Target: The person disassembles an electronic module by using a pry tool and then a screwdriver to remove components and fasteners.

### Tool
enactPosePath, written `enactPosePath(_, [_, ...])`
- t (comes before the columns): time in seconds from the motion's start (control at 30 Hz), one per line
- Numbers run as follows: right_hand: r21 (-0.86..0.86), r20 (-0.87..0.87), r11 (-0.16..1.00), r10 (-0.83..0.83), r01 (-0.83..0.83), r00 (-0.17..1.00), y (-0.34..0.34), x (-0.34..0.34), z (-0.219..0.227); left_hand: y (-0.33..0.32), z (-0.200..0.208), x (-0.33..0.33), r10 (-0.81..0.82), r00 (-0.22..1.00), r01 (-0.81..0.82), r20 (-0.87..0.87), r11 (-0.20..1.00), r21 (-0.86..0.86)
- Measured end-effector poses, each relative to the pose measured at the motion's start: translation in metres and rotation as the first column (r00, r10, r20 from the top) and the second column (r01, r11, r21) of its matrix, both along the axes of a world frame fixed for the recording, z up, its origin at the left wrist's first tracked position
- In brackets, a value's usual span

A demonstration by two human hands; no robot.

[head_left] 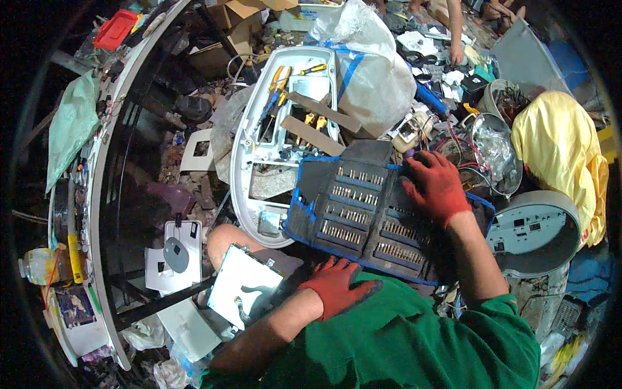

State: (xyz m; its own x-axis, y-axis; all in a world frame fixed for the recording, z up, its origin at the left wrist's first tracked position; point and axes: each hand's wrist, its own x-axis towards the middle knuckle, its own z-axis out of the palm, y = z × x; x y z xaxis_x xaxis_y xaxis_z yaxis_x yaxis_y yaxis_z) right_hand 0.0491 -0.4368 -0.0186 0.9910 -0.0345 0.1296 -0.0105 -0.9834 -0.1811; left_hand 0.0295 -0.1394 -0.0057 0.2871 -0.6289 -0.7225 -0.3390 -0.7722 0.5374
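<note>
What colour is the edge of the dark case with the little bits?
The edging is blue, seen in the head view.

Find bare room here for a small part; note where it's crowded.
Bare: the upper flap of the tool roll, between the white shell and the right hand; the pale panel, bordered by the black bar and white box. Crowded: inside that shell, with screwdrivers, and around the wires beyond that hand.

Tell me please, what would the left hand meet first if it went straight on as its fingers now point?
The left hand would probably meet the blue-edged tool roll first, at its near edge; whether the fingers already touch it is hard to tell.
</note>
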Motion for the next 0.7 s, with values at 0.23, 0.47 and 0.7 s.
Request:
enactPosePath(0.23, [0.02, 0.055, 0.975, -0.221, 0.221, 0.974, -0.016, -0.054, 0.007, -0.006, 0.002, 0.006, -0.03, 0.999, 0.03, -0.038, 0.999, 0.017])
enactPosePath(0.47, [0.192, 0.108, 0.965, -0.201, 0.178, 0.974, -0.035, -0.077, 0.001, -0.004, 0.002, 0.008, -0.031, 0.998, 0.029, -0.058, 0.999, -0.024])
enactPosePath(0.7, [0.268, 0.144, 0.957, -0.153, 0.11, 0.978, -0.025, -0.071, -0.001, 0.022, 0.08, 0.035, 0.088, 0.996, -0.076, 0.033, 0.961, -0.266])
